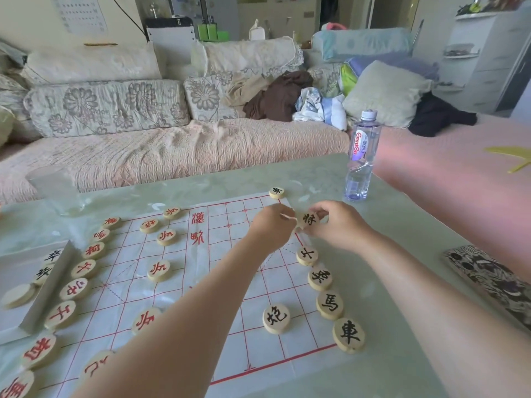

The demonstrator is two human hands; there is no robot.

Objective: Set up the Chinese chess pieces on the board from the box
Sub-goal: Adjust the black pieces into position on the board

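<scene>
A white paper board (201, 282) with red grid lines lies on the table. Red-lettered wooden discs (159, 270) line its left side and dot the left half. Black-lettered discs (330, 305) run down the right edge, one more (276, 192) sits at the far right corner and another (276, 318) stands inside the grid. My right hand (339, 225) holds a black-lettered disc (308, 220) just above the right edge. My left hand (271, 225) is closed beside it, its fingertips touching that disc. The box (46, 288) lies at the left with several discs in it.
A clear water bottle (362, 156) stands past the board's far right corner. A glass (56, 189) sits at the far left of the green table (388, 354). A patterned flat object (494, 280) lies at the right edge. A sofa with cushions and clothes runs behind the table.
</scene>
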